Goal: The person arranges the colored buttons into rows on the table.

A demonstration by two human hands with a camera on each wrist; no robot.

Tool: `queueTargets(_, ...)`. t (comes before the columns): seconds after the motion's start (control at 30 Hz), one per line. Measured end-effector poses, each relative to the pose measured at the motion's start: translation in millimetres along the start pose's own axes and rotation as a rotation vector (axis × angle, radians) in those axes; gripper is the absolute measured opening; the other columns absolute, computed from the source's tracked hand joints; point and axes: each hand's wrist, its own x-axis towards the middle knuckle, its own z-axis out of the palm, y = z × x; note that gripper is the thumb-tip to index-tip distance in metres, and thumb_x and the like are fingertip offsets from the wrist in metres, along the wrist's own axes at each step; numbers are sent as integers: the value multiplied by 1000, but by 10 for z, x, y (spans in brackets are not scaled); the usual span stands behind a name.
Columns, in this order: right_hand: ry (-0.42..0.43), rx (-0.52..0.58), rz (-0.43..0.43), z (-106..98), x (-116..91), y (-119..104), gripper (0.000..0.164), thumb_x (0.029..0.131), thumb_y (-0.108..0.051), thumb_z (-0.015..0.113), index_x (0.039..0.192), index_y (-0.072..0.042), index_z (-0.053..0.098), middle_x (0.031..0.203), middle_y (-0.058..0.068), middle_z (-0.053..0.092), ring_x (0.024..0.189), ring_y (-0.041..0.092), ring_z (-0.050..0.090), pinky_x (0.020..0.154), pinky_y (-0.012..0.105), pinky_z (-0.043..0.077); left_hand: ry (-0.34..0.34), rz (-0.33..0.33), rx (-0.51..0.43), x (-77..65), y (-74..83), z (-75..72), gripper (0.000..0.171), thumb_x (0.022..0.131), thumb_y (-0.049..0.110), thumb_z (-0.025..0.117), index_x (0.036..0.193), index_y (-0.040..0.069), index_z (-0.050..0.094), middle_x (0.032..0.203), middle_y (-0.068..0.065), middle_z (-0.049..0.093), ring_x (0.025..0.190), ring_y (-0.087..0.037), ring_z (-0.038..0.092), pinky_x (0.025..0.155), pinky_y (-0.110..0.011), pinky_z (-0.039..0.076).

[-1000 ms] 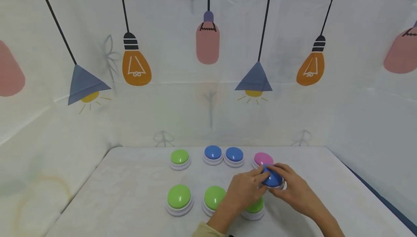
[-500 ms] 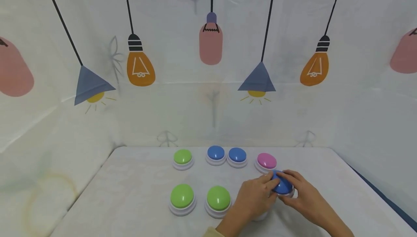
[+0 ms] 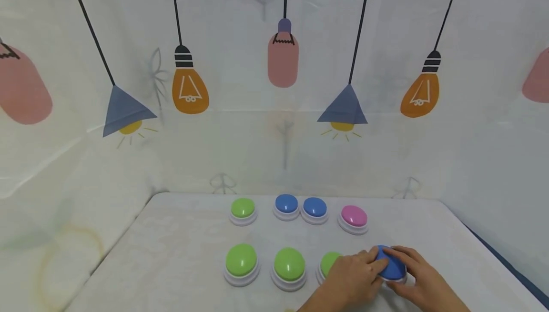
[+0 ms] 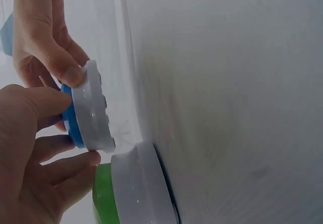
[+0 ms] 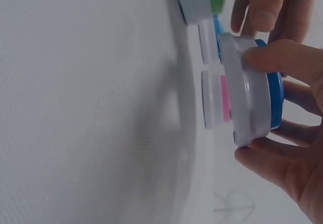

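Both hands hold a blue push button (image 3: pixel 393 268) with a domed blue cap and a white round base, at the right of the front row in the head view. My right hand (image 3: pixel 422 276) grips the base, thumb on one side and fingers on the other. My left hand (image 3: pixel 356 274) has its thumb and fingers about the blue cap and rim. In the left wrist view the base (image 4: pixel 92 110) stands off the white tabletop. A green button (image 3: pixel 330 262) is partly hidden behind my left hand.
Two more green buttons, a middle one (image 3: pixel 289 264) and a left one (image 3: pixel 241 260), stand in the front row on the white table (image 3: pixel 171 255). Behind are a green button (image 3: pixel 242 208), two blue buttons (image 3: pixel 286 204) side by side, and a pink button (image 3: pixel 354 216). A lamp-printed sheet hangs at the back.
Both hands have moved right and nearer with the blue button, away from the pink one. The green button in the front row is partly uncovered again. The head view has shifted slightly.
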Motion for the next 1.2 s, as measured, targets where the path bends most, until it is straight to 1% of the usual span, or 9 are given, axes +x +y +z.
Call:
queueTargets(0.1,27,21,-47,48,-35,63,68,60,-14,92,123,-11,65,116,7,59,101,-12,49,76,5,46,-72,2,-24,-3,18,12,45,100,45,53,143,34,51,148,9,50,120,-1,58,91,-16,50)
queueTargets(0.2,20,22,-44,81,-44,89,68,59,-15,93,121,-11,65,115,6,59,99,-10,51,77,3,44,-138,3,-47,-5,20,14,47,100,45,51,146,34,47,151,9,45,125,-2,54,94,-17,49)
queueTargets(0.33,-1,8,-27,100,-37,80,68,57,-16,94,119,-12,66,116,6,60,98,-8,52,77,9,49,-228,-8,-81,1,17,1,49,101,46,50,148,36,43,153,10,41,129,-2,49,97,-18,48)
queueTargets(0.47,-86,0,57,80,-23,51,67,59,-17,93,120,-13,65,118,7,60,99,4,58,79,23,57,-270,-4,-93,9,19,-5,49,101,45,50,148,35,43,153,9,42,128,-2,50,98,-19,47)
queueTargets(0.57,-202,24,162,52,-8,36,66,64,-19,91,124,-13,63,122,9,58,102,19,60,84,35,59,-271,14,-88,10,28,-2,48,100,45,52,146,34,45,150,9,44,124,-2,53,98,-19,48)
queueTargets(0.67,-293,84,208,31,-3,42,65,70,-19,88,127,-8,59,126,16,55,107,31,59,87,46,56,-261,35,-75,7,37,10,46,99,44,53,144,34,48,148,11,46,121,-2,55,98,-19,48)
queueTargets(0.7,-307,88,222,28,-3,44,65,70,-20,88,127,-8,58,126,15,55,108,31,59,87,46,56,-259,40,-70,6,40,15,46,99,45,54,143,34,49,148,11,46,121,-2,55,98,-19,48)
queueTargets(1.0,-345,135,248,33,-20,60,65,73,-17,85,129,-4,54,128,18,53,112,34,57,89,48,55,-241,53,-69,7,49,29,43,99,44,54,141,34,52,148,12,48,123,-1,54,101,-20,46)
queueTargets(1.2,-352,149,293,21,-19,35,67,74,-21,85,131,-5,53,131,18,53,114,34,56,91,50,54,-193,64,-64,-3,38,43,42,99,42,55,140,32,54,146,11,50,123,-2,55,99,-20,47)
